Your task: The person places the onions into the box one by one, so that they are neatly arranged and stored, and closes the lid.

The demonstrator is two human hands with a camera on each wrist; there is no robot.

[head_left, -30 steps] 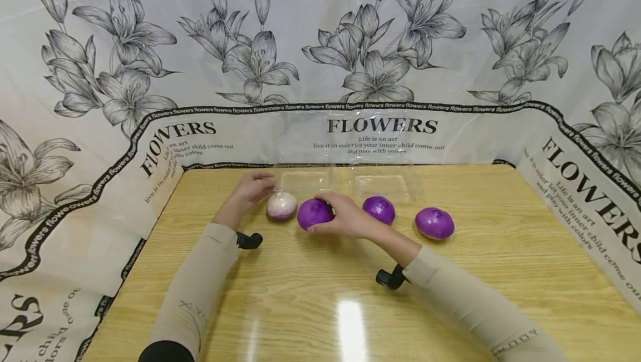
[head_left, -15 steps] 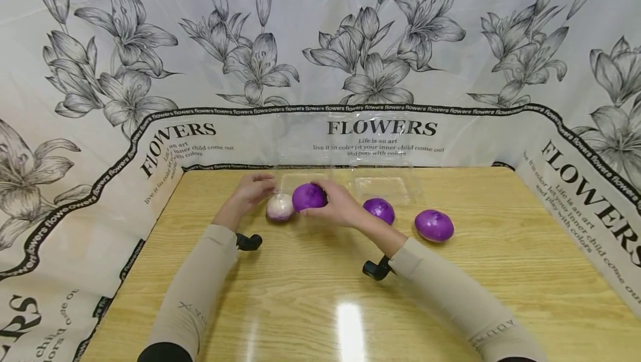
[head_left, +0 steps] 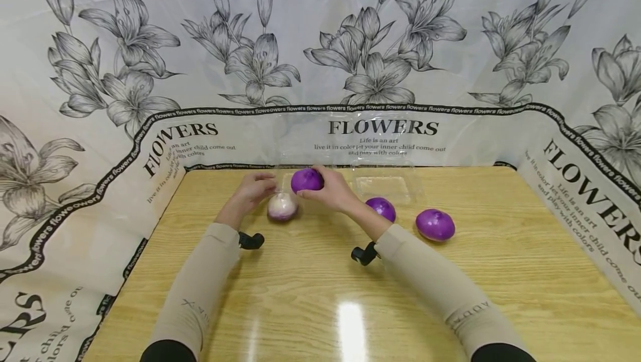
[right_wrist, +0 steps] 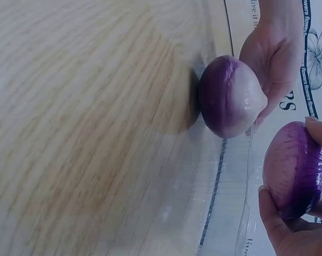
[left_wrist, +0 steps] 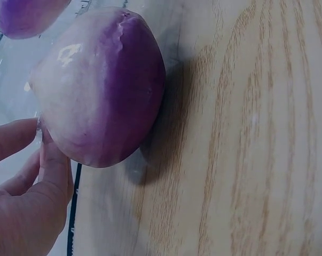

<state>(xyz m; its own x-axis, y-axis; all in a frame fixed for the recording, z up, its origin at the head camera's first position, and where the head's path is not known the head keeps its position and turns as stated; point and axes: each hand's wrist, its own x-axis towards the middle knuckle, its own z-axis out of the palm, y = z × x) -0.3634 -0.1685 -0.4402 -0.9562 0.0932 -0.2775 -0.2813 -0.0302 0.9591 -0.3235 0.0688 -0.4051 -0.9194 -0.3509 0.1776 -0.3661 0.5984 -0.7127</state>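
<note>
My right hand (head_left: 334, 188) grips a purple-and-white turnip (head_left: 305, 179) between thumb and fingers, its purple end up, over the left clear plastic clamshell box (head_left: 328, 175). In the right wrist view the same turnip (right_wrist: 291, 170) shows its paler side. At the box's left front, my left hand (head_left: 252, 191) pinches the clear rim, as the left wrist view shows with thumb and finger meeting at the plastic edge. Close to that hand, in front of the box, a second turnip (head_left: 282, 206) sits with its white pointed end up.
Two more purple turnips stand to the right: one turnip (head_left: 381, 209) partly behind my right forearm, another turnip (head_left: 435, 224) farther out. A second clear box (head_left: 413, 181) stands at the back with its lid raised. White floral cloth (head_left: 280, 89) walls in the wooden table (head_left: 300, 295).
The right hand has lifted the held turnip off the table and carried it back and slightly left, over the left box. The left hand has stayed at the rim.
</note>
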